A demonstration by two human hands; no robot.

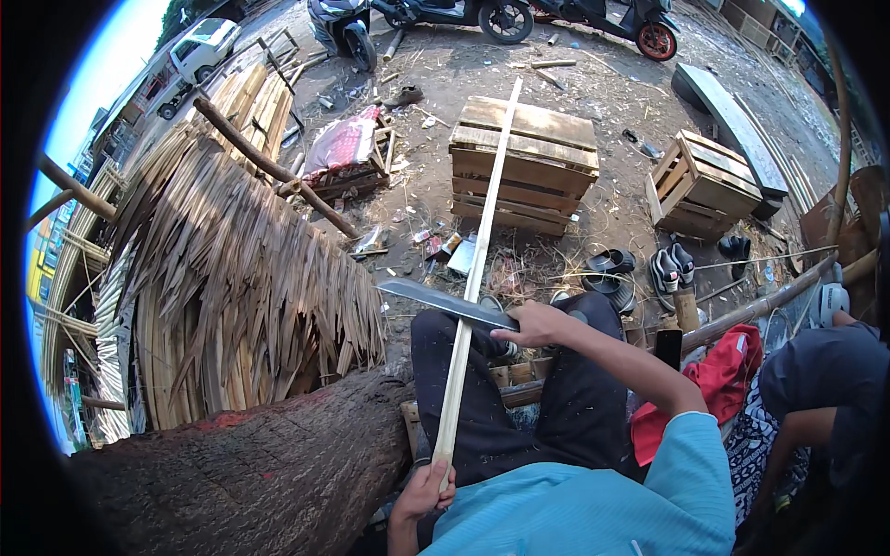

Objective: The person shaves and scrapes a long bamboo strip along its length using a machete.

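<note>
A long, pale strip of split bamboo (476,259) runs from my lap away over a wooden crate. My left hand (425,493) is closed round its near end, low in the view. In my right hand (533,324) is the handle of a machete (436,301). Its dark blade points left and lies across the strip above my knees, seeming to touch it. The handle itself is mostly hidden by my fingers.
Ahead stand a slatted wooden crate (524,171) and a smaller crate (709,185). A thick log (250,463) and thatch (241,250) lie at left. Another person (825,380) sits close at right, beside a red cloth (691,398). Sandals (610,269) lie on the littered ground.
</note>
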